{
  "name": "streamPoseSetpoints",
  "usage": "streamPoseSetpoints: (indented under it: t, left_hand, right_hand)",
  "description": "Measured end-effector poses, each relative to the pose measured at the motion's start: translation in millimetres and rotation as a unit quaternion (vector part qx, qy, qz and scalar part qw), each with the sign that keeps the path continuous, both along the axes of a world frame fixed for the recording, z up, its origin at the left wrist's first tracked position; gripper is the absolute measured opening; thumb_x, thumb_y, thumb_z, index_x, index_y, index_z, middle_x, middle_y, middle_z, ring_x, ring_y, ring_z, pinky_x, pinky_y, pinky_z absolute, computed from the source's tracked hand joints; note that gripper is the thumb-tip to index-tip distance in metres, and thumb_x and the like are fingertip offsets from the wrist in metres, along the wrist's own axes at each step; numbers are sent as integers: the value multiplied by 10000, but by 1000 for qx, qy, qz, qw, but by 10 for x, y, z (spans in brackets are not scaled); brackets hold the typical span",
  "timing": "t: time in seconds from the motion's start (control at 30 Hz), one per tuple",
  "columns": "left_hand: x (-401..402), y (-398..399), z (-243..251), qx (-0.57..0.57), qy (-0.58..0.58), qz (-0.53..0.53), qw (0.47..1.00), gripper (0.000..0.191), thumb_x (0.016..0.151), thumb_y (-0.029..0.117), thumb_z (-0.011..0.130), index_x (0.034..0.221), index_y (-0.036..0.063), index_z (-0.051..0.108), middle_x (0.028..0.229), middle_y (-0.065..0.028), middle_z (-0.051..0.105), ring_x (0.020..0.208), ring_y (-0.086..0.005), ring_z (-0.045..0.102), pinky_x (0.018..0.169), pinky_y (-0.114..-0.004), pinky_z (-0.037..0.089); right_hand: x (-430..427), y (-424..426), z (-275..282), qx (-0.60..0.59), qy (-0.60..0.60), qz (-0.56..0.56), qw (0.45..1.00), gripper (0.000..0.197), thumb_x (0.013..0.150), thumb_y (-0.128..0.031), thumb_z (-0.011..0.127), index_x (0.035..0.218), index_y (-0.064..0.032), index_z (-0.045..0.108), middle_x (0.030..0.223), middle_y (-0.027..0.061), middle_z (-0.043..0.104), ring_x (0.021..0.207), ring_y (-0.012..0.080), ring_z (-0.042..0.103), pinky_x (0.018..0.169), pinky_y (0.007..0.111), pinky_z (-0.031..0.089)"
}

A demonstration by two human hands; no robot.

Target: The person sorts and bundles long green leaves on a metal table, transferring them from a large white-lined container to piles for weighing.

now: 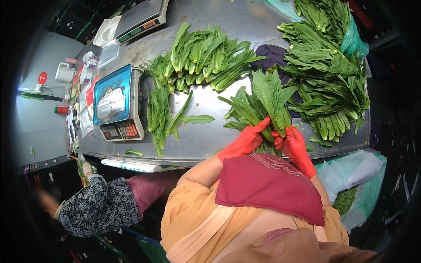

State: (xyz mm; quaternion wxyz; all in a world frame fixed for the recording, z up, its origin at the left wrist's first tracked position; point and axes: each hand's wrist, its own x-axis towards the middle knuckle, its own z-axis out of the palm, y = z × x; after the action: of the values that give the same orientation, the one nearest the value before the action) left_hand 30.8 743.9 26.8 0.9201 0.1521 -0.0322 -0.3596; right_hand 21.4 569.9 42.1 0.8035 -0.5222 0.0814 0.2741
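Observation:
Both of my hands wear red rubber gloves and work close to my body at the near edge of the metal table. My left hand (248,138) grips the stems of a bunch of long green leaf lettuce (241,107). Between the fingers of my right hand (292,143) is the stem end of another leafy lettuce (271,95), held upright over the first bunch. Beyond them lies a row of lettuce bunches (200,54). A large heap of the same lettuce (322,72) is at the right, beside a dark purple cloth (269,54).
A scale with a blue tray (113,95) stands at the left, loose leaves (197,119) near it. A second scale (141,19) is at the far left. A co-worker in a patterned top (102,207) is at lower left. A green plastic bag of greens (361,190) sits at lower right.

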Motion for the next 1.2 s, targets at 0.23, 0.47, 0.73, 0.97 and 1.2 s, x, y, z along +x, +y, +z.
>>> streamPoseSetpoints:
  t: [0.23, 0.47, 0.73, 0.97, 1.2]
  left_hand:
    - [-72, 8, -86, 11, 30, 41, 999, 571, 855, 294, 584, 1319, 38, 372, 1281, -111, 463, 1178, -231, 431, 980, -406, 344]
    - [-136, 25, -498, 244, 6, 137, 960, 371, 815, 138, 647, 1139, -15, 551, 1051, -86, 616, 954, -196, 599, 835, -315, 480]
    - [-131, 0, -214, 285, 115, 190, 932, 328, 778, 153, 679, 1054, -3, 593, 1008, -71, 625, 893, -192, 596, 825, -349, 479]
    - [-47, -68, -374, 113, 167, 298, 933, 292, 780, 132, 661, 1042, 28, 584, 1016, -71, 608, 977, -217, 561, 870, -398, 454]
    - [21, 247, -249, 149, 130, 283, 938, 324, 805, 136, 625, 1111, 58, 552, 1046, -73, 603, 977, -225, 571, 861, -400, 464]
  right_hand:
    - [33, -86, 159, -89, -48, 170, 980, 444, 918, -434, 460, 1054, -17, 532, 816, 101, 624, 565, 144, 569, 528, 259, 460]
    - [148, 0, 321, -379, -278, -18, 882, 298, 792, -239, 670, 1011, -44, 614, 983, 94, 625, 900, 180, 586, 766, 301, 458]
    - [320, 163, 163, -70, -186, -172, 965, 137, 897, -85, 517, 990, 14, 535, 966, 142, 635, 924, 249, 592, 900, 362, 429]
    - [217, -55, 10, 241, -96, -124, 958, 115, 919, -207, 513, 971, -115, 468, 801, 50, 532, 645, 149, 471, 695, 324, 435]
    - [262, -286, 148, -430, -334, 98, 833, 381, 851, -302, 606, 1135, -62, 524, 1008, 113, 624, 873, 169, 585, 743, 280, 452]
